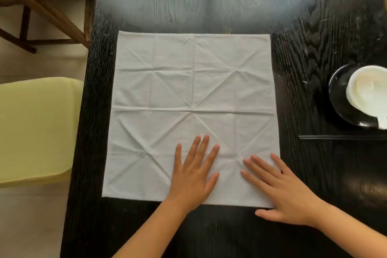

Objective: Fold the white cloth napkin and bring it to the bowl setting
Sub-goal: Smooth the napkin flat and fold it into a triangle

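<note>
The white cloth napkin (188,94) lies spread flat and square on the dark wooden table (314,37), marked by many old fold creases. My left hand (194,172) rests palm down on its near middle, fingers spread. My right hand (284,190) lies flat over the napkin's near right corner, fingers apart, thumb on the table. Neither hand grips anything. The bowl setting is at the right edge: a white bowl (368,92) on a black plate (339,98), partly cut off by the frame.
Black chopsticks (335,137) lie on the table just in front of the plate. A yellow-green chair seat (35,128) stands left of the table. A wooden chair (41,6) is at the far left on the pale floor.
</note>
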`<state>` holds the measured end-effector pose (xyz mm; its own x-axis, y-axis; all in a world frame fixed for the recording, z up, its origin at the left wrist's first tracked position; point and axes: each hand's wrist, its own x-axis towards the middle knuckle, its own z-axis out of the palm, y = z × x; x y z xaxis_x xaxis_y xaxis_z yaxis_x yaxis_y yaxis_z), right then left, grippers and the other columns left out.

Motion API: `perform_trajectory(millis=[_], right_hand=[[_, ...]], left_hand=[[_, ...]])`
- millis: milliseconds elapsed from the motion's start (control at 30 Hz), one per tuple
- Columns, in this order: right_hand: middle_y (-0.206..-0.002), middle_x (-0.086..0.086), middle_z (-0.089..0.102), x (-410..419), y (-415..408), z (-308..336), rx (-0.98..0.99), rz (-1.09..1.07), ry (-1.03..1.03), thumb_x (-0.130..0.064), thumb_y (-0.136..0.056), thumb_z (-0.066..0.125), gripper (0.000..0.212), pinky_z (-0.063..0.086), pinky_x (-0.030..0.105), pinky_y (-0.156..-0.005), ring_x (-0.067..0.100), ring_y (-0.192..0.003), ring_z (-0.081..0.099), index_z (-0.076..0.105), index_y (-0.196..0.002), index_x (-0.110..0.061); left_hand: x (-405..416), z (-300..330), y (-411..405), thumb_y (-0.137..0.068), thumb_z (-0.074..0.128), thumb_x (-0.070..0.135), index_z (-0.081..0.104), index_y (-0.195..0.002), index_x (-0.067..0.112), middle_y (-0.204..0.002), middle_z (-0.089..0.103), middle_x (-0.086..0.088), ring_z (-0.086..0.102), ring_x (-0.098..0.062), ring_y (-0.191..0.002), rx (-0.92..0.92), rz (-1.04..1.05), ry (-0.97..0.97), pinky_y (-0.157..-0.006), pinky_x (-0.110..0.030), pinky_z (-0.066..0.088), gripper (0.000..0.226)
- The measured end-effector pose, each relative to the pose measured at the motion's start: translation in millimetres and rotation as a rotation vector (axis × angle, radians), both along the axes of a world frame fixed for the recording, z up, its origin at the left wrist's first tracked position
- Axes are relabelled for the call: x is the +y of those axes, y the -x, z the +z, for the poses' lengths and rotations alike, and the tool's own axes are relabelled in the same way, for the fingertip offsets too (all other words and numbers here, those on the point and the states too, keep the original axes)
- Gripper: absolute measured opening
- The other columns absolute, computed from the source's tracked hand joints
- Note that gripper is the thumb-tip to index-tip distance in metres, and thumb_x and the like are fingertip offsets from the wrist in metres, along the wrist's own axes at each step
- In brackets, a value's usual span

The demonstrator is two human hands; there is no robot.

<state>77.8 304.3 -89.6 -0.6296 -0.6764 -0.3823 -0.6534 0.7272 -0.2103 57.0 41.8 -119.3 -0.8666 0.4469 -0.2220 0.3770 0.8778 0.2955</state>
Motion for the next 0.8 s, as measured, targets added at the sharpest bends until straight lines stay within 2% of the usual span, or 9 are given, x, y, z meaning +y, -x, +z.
perform_trajectory(millis=[167,267,333,400,500,600,667,733,800], right_hand=[[-0.155,0.01,0.019,11,-13,-3,0.036,0.012,0.018,-0.056,-0.091,0.034,0.071,0.004,0.047,-0.115,0.025,-0.144,0.01,0.018,-0.148,-0.017],[-0.148,0.013,0.033,18,-16,-2,0.082,0.046,0.092,-0.033,-0.087,0.051,0.062,0.009,0.047,-0.114,0.029,-0.14,0.022,0.032,-0.143,-0.014],[-0.144,0.014,0.04,23,-13,0,0.076,0.072,0.108,-0.018,-0.073,0.069,0.07,0.012,0.045,-0.112,0.03,-0.136,0.032,0.041,-0.137,-0.011],[-0.14,0.015,0.045,30,-10,-2,0.111,0.085,0.155,-0.008,-0.074,0.068,0.063,0.016,0.043,-0.113,0.03,-0.132,0.039,0.044,-0.133,-0.008],[-0.13,0.011,0.057,30,-1,-1,0.171,0.025,0.268,-0.008,-0.085,0.056,0.041,0.027,0.033,-0.114,0.023,-0.125,0.049,0.051,-0.125,-0.008],[-0.098,0.014,0.071,17,15,12,0.186,-0.063,0.28,0.001,-0.065,0.076,0.037,0.053,0.035,-0.087,0.028,-0.092,0.068,0.068,-0.101,-0.001],[-0.084,0.012,0.07,6,28,26,0.14,-0.215,0.317,0.006,-0.06,0.079,0.033,0.058,0.036,-0.068,0.029,-0.075,0.068,0.069,-0.091,0.0],[-0.085,0.006,0.069,-8,43,39,0.083,-0.423,0.443,0.007,-0.067,0.076,0.028,0.054,0.029,-0.071,0.024,-0.076,0.068,0.068,-0.091,-0.003],[-0.089,-0.005,0.065,-25,61,51,0.016,-0.621,0.578,0.001,-0.076,0.069,0.02,0.049,0.016,-0.076,0.009,-0.081,0.064,0.067,-0.095,-0.007]], left_hand=[[5,2,-34,-0.091,0.033,0.052,0.016,-0.15,0.025,-0.158,0.01,-0.004,0.006,-0.022,-0.145,-0.037,-0.16,0.01,-0.111,-0.057,0.006,0.067],[8,5,-50,-0.09,0.033,0.055,0.013,-0.15,0.024,-0.159,0.008,-0.004,0.003,-0.022,-0.145,-0.068,-0.176,0.014,-0.112,-0.056,0.003,0.07],[10,8,-55,-0.09,0.034,0.057,0.013,-0.15,0.024,-0.159,0.007,-0.005,0.001,-0.022,-0.145,-0.087,-0.151,0.01,-0.112,-0.056,0.002,0.072],[12,10,-57,-0.089,0.036,0.057,0.015,-0.15,0.024,-0.158,0.009,-0.005,0.003,-0.022,-0.145,-0.092,-0.134,-0.003,-0.112,-0.055,0.002,0.073],[13,12,-56,-0.085,0.041,0.057,0.017,-0.15,0.025,-0.158,0.009,-0.004,0.003,-0.022,-0.145,-0.106,-0.12,-0.03,-0.112,-0.055,0.002,0.076],[15,16,-55,-0.081,0.047,0.056,0.023,-0.148,0.026,-0.158,0.013,-0.003,0.003,-0.02,-0.145,-0.091,-0.072,-0.108,-0.112,-0.053,0.0,0.078],[20,20,-54,-0.079,0.051,0.053,0.036,-0.142,0.025,-0.153,0.028,-0.001,0.015,-0.018,-0.144,-0.086,0.032,-0.223,-0.114,-0.052,0.004,0.07],[26,27,-48,-0.081,0.053,0.046,0.048,-0.129,0.024,-0.136,0.053,0.003,0.039,-0.011,-0.133,-0.08,0.214,-0.37,-0.115,-0.052,0.012,0.053],[31,36,-39,-0.086,0.053,0.037,0.058,-0.113,0.024,-0.103,0.068,0.008,0.057,0.0,-0.102,-0.048,0.422,-0.503,-0.114,-0.049,0.02,0.03]])
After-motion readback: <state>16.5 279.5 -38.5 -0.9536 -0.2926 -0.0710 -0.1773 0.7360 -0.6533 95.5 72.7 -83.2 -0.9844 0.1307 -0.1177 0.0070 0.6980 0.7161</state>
